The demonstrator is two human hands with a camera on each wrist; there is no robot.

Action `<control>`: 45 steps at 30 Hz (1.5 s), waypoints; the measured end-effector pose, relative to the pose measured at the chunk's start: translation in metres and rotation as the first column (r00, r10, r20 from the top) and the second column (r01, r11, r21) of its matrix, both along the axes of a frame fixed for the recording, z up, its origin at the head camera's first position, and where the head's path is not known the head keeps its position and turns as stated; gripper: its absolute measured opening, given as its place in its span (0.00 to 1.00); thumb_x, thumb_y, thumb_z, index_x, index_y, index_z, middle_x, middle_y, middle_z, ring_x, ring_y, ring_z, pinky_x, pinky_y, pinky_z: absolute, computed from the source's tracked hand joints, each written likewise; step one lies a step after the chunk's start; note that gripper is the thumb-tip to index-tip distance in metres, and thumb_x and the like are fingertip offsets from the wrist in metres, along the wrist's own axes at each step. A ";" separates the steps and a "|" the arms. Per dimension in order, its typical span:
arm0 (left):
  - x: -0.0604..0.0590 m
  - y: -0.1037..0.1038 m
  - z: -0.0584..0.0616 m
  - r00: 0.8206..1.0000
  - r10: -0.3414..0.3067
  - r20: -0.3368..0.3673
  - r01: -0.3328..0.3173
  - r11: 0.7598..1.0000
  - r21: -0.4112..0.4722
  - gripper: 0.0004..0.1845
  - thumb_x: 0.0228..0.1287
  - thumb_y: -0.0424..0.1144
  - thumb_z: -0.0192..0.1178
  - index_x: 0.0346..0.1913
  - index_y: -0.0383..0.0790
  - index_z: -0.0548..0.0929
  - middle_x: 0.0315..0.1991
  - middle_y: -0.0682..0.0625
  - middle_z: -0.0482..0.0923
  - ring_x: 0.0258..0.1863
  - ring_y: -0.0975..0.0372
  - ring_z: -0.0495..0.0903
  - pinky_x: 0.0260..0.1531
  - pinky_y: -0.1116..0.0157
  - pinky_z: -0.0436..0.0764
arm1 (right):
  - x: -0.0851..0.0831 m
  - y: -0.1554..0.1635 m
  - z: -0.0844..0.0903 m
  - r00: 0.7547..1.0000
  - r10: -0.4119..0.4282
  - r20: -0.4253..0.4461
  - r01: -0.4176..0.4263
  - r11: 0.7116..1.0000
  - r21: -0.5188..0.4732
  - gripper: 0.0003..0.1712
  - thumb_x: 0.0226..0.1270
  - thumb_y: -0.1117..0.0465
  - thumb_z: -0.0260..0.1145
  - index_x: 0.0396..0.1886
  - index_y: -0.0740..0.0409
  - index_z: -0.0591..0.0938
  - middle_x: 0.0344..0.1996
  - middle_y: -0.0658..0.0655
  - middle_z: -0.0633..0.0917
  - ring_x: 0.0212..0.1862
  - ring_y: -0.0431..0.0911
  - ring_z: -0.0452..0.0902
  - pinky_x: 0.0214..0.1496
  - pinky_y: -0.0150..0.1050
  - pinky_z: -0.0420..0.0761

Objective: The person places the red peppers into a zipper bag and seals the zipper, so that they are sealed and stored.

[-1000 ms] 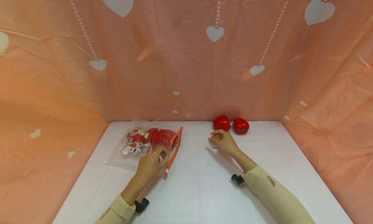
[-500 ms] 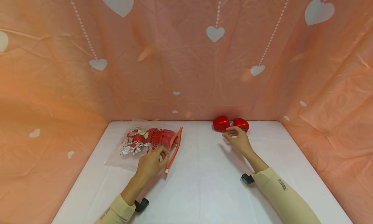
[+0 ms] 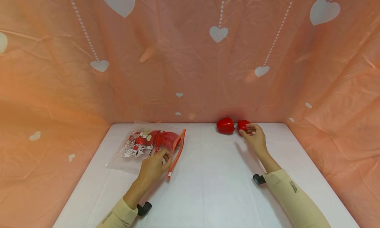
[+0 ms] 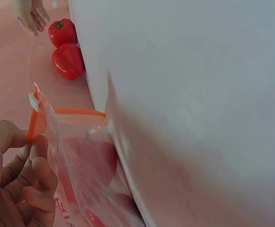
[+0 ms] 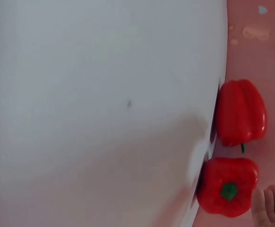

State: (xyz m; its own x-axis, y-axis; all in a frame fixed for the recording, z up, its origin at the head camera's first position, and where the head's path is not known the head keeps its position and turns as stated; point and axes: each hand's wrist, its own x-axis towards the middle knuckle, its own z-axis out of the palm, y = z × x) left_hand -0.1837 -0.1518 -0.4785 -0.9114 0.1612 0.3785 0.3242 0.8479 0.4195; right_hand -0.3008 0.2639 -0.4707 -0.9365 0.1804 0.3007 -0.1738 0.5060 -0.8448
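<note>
A clear zip bag with cartoon print lies on its side at the left, its orange-edged mouth parted toward the right. Red bell peppers show through its plastic. My left hand pinches the bag's orange edge between thumb and fingertips. At the back right, two more red bell peppers lie side by side: the left one on its side, the right one with its green stem facing me. My right hand, fingers loosely bent and holding nothing, hovers beside the right pepper and partly covers it in the head view.
The peppers stand at the far edge of the white table, close to the orange curtain with white hearts. Curtain also hangs along both sides. A black wrist camera sits under the left sleeve, another under the right.
My right hand has moved to the right, from in front of the left pepper to the right pepper. The left hand and the bag have stayed put.
</note>
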 end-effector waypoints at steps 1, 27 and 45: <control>0.000 0.000 0.000 1.000 0.000 -0.001 0.000 1.000 0.000 0.05 0.67 0.37 0.72 0.38 0.47 0.84 0.28 0.57 0.85 0.20 0.68 0.70 0.20 0.66 0.72 | -0.001 0.001 0.000 1.000 -0.011 -0.002 0.011 1.000 0.005 0.26 0.72 0.64 0.74 0.61 0.75 0.77 0.56 0.74 0.80 0.57 0.65 0.78 0.45 0.15 0.69; 0.000 -0.001 -0.002 1.000 -0.004 0.008 0.004 1.000 0.016 0.06 0.66 0.37 0.72 0.38 0.48 0.84 0.28 0.57 0.84 0.21 0.67 0.73 0.21 0.65 0.74 | -0.030 0.013 -0.007 0.947 -0.149 0.284 0.112 0.983 0.145 0.50 0.73 0.49 0.73 0.78 0.74 0.59 0.70 0.77 0.65 0.73 0.70 0.57 0.72 0.65 0.69; -0.001 -0.002 -0.003 1.000 -0.002 -0.014 0.002 1.000 -0.003 0.06 0.66 0.36 0.73 0.37 0.47 0.84 0.27 0.58 0.84 0.22 0.66 0.75 0.21 0.65 0.75 | -0.026 0.010 -0.010 0.927 -0.142 0.347 0.121 0.989 0.082 0.50 0.72 0.51 0.74 0.76 0.73 0.56 0.68 0.77 0.66 0.71 0.71 0.62 0.71 0.65 0.74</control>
State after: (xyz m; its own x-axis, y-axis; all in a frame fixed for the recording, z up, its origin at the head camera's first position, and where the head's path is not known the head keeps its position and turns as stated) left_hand -0.1849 -0.1542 -0.4820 -0.9060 0.1640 0.3903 0.3312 0.8488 0.4121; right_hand -0.3272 0.2737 -0.4811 -0.9531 0.3013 -0.0296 0.2003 0.5542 -0.8079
